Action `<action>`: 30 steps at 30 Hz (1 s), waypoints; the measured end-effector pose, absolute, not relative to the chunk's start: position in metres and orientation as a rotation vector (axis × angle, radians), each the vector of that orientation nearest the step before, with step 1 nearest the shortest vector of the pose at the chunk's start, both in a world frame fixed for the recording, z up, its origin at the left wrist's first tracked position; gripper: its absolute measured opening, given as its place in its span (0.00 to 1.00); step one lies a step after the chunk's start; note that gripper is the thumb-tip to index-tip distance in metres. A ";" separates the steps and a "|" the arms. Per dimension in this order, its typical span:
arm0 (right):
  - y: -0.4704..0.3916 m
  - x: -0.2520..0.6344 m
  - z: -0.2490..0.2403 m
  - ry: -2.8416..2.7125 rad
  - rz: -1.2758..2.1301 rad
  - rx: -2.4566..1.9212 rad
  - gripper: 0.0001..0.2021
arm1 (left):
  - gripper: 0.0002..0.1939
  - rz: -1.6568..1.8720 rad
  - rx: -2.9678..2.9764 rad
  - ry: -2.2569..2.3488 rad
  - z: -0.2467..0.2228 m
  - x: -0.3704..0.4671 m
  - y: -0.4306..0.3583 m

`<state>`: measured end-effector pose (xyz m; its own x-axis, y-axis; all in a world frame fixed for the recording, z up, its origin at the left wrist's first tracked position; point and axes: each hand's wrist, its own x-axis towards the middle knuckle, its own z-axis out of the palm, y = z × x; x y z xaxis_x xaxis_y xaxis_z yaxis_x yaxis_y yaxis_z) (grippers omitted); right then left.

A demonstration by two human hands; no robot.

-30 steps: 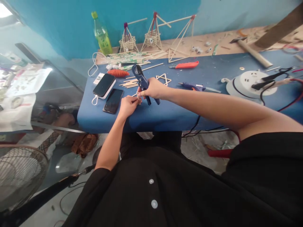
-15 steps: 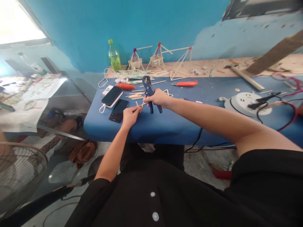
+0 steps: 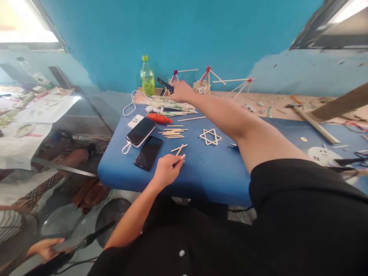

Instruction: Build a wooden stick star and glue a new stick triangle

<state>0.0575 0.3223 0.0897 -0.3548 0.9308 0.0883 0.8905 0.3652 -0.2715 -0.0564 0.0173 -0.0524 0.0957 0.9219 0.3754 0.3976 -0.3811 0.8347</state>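
My left hand [image 3: 167, 170] is closed low over the blue table, pinching a short wooden stick [image 3: 183, 156] whose pale end shows at the fingertips. Just beyond it lie two crossed sticks [image 3: 179, 148]. Stretched out to the back of the table, my right hand [image 3: 183, 92] is wrapped around a dark blue hand cutter [image 3: 165, 84]; its handles are mostly hidden by the fingers. Beneath that hand is a pile of paper-wrapped sticks [image 3: 169, 105]. A six-pointed star of sticks [image 3: 210, 137] and a row of cut sticks [image 3: 174, 132] lie on the table.
An orange thread bundle [image 3: 159, 118], a power bank [image 3: 140, 131] and a phone [image 3: 148, 153] lie at left. Behind stand a green-capped bottle [image 3: 147, 78] and stick frames [image 3: 202, 85]. A hammer [image 3: 316, 124] and power strip [image 3: 322, 155] are at right. Another person's hand [image 3: 46, 247] shows lower left.
My right hand has carried the cutter away from my left hand, to the back of the table near the bottle. The view has shifted, and the stick star now shows fully.
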 end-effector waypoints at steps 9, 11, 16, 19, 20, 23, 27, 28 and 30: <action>0.386 0.025 0.060 -2.549 0.162 -1.606 0.17 | 0.10 1.172 1.954 1.231 -0.053 -0.058 0.014; 0.386 0.022 0.054 -2.554 0.163 -1.601 0.18 | 0.10 1.162 1.947 1.233 -0.054 -0.057 0.014; 0.376 0.022 0.053 -2.493 0.204 -1.577 0.18 | 0.10 1.153 1.874 1.297 -0.054 -0.056 0.015; 0.360 0.029 0.068 -2.404 0.241 -1.529 0.16 | 0.09 1.164 1.802 1.332 -0.052 -0.057 0.016; 0.352 0.033 0.075 -2.371 0.257 -1.503 0.14 | 0.09 1.171 1.777 1.335 -0.051 -0.057 0.017; 0.318 0.048 0.097 -2.279 0.359 -1.398 0.08 | 0.08 1.211 1.689 1.325 -0.048 -0.057 0.018; 0.248 0.072 0.118 -1.983 0.855 -1.236 0.07 | 0.12 1.319 1.504 1.296 -0.049 -0.057 0.022; 0.228 0.079 0.120 -1.904 0.962 -1.221 0.10 | 0.16 1.348 1.451 1.284 -0.050 -0.056 0.024; 0.188 0.092 0.120 -1.828 1.082 -1.230 0.12 | 0.22 1.391 1.366 1.245 -0.051 -0.056 0.026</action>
<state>0.0916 0.1883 0.1205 -0.3284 0.9411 0.0808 0.3820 0.2105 -0.8999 -0.0565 0.0263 -0.0509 -0.0917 0.9758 0.1986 0.0899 -0.1905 0.9776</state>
